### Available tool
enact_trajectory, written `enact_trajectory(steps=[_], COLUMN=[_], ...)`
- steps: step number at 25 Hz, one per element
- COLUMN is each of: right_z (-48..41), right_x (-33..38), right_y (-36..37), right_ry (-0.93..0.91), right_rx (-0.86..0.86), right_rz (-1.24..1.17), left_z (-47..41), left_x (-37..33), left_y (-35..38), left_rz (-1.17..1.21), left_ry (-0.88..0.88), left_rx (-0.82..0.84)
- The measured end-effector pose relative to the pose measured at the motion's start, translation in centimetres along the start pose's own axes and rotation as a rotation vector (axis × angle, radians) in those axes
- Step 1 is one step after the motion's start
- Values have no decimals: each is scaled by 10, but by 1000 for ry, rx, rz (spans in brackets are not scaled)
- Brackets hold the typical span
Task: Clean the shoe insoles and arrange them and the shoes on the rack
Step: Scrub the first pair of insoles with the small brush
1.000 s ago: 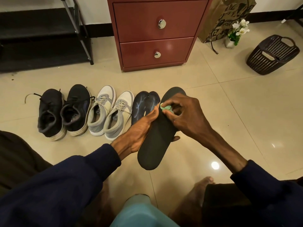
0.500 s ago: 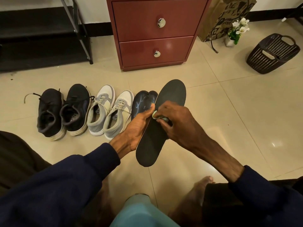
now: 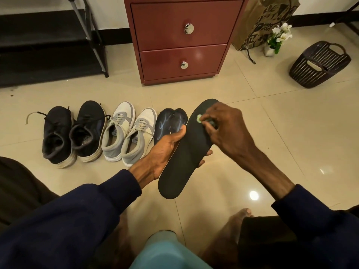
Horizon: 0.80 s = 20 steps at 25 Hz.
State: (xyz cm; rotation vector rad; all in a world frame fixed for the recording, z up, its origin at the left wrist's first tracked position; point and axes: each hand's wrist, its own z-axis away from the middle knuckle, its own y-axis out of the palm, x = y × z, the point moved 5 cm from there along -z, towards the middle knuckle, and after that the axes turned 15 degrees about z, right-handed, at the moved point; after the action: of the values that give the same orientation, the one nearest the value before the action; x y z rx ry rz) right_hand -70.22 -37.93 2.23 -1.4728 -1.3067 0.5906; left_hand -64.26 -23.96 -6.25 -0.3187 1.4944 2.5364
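Observation:
My left hand [image 3: 165, 152] grips a black insole [image 3: 186, 158] from underneath, thumb on its left edge, holding it above the floor. My right hand [image 3: 227, 127] pinches a small pale green cloth [image 3: 198, 118] and presses it on the insole's toe end. On the tiles behind stand a pair of black sneakers [image 3: 71, 133], a pair of grey and white sneakers [image 3: 128, 133] and a dark pair with light blue streaks [image 3: 171, 122], partly hidden by my left hand. The black shoe rack [image 3: 48, 41] stands at the far left by the wall.
A red two-drawer cabinet [image 3: 182, 41] stands straight ahead. Right of it are a brown paper bag [image 3: 262, 22], a small vase of white flowers [image 3: 275, 39] and a dark woven basket [image 3: 320, 65]. My bare feet and a light blue object [image 3: 167, 251] are at the bottom.
My right hand with the cloth slid down toward the insole's middle, then back up to its toe end. My left hand keeps hold of the insole.

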Motion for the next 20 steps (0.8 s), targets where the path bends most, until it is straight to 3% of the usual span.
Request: enact_trajectory(steps=[3,8,12,17,20], right_z=[-7,-5,-11,-3,-13], right_x=[-32,3,-50,3,-38], right_y=[-14,-4,-17,1,-14], right_ry=[160,-20,274,25,187], right_rx=[-116,-2,-155,21,-101], right_rz=[-19,-43,-10,-90,-43], left_z=[-1,-2,-5,-4,-3], left_x=[4,3,5,5,1], left_y=[4,1,-1,-6,0], left_rz=[-23,-37,-63,-38,-7], left_ry=[-61,-39,-100,-52,-68], left_rx=[98,45,91,20,97])
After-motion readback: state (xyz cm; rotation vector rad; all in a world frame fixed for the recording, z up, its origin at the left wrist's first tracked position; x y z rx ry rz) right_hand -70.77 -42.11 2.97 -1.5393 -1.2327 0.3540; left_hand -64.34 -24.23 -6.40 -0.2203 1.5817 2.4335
